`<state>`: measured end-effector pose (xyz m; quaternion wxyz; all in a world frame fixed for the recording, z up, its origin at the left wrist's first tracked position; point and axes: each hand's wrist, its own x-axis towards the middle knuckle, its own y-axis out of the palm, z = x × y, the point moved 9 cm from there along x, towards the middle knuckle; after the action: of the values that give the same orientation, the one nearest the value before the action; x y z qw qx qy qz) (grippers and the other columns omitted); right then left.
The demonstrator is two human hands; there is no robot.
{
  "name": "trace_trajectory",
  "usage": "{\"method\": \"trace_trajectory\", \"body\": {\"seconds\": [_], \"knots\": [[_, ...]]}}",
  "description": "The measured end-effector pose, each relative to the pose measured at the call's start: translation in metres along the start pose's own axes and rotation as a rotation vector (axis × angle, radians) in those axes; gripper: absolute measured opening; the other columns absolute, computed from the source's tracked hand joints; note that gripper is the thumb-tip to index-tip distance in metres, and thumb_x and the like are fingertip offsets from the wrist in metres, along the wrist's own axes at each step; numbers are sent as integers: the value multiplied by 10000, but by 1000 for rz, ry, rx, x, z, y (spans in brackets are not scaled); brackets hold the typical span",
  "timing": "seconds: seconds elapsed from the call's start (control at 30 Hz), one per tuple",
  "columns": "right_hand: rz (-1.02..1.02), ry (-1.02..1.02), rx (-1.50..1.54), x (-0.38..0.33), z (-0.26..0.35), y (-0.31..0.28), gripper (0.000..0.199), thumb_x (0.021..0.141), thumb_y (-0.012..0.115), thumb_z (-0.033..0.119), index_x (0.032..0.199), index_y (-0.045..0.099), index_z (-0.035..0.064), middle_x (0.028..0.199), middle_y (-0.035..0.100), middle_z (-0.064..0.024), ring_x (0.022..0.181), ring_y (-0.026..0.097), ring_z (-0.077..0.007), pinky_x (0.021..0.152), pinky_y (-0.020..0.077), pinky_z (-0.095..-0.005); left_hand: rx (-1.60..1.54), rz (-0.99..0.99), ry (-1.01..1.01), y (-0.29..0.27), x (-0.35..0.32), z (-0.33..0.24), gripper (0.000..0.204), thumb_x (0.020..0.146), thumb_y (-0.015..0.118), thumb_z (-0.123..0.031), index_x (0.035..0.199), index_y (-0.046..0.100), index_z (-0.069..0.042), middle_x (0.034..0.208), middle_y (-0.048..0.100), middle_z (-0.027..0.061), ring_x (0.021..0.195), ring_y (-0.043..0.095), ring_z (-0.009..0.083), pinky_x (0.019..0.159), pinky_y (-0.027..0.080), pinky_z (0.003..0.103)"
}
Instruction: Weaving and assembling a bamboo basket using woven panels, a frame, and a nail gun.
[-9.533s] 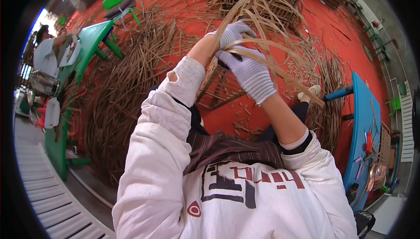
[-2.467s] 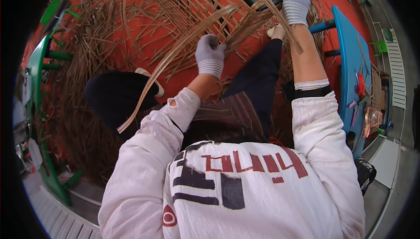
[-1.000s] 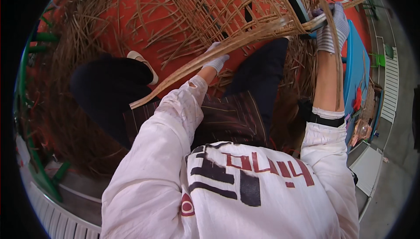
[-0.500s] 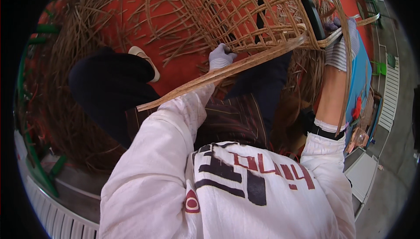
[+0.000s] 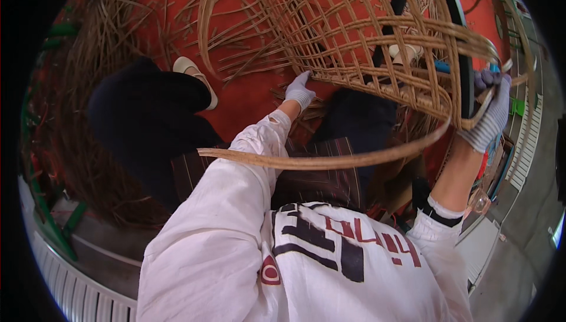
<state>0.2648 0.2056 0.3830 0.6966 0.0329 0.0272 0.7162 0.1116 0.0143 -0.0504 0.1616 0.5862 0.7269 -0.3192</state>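
Observation:
A woven wicker frame [image 5: 407, 93] with an open lattice and black bars lies tilted across the upper right. My left hand [image 5: 299, 89], in a striped grey glove, is closed at the lower left edge of the weave. My gloved right hand [image 5: 490, 108] is closed around wicker strands [image 5: 484, 48] beside the frame's right corner, next to a black bar [image 5: 461, 56]; its fingers are partly covered by the strands. A long flat loose strand [image 5: 330, 161] curves from the frame's lower corner across my lap and left forearm.
Cut wicker pieces litter the red floor covering [image 5: 244, 95]. A large heap of brown strands [image 5: 100, 109] fills the left side. My shoe [image 5: 196, 80] rests near the heap. Green rails [image 5: 62, 30] stand at the far left, and a white slatted panel [image 5: 526, 145] at the right.
The frame's right end has swung right and down along with my right hand. The loose strand has dropped and now bends across my lap. My left hand stays near the same edge.

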Motion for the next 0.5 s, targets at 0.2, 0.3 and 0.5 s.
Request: {"method": "trace_trajectory", "body": {"seconds": [0.2,0.3,0.5], "knots": [[188,38,111,3,16,-3,198,988,503,202,825,488,90,762,484,-34,705,441,-157,715,406,-315,-4,-31,103,2,-7,-12,715,761,689,-86,1426,427,-96,1421,496,116,1283,494,293,1058,407,309],[139,25,89,13,15,-24,197,992,508,202,825,490,98,766,483,-26,702,428,-139,705,393,-291,-155,-16,72,3,-20,-8,674,764,644,-29,1407,452,-94,1340,567,123,1243,535,277,1036,425,313],[-206,-11,-142,-15,19,-6,200,1000,528,243,1026,580,51,847,559,-37,713,483,-119,723,479,-270,-1050,-87,-345,38,11,42,271,934,521,-75,1192,602,-100,910,684,105,811,690,231,584,564,382]]}}
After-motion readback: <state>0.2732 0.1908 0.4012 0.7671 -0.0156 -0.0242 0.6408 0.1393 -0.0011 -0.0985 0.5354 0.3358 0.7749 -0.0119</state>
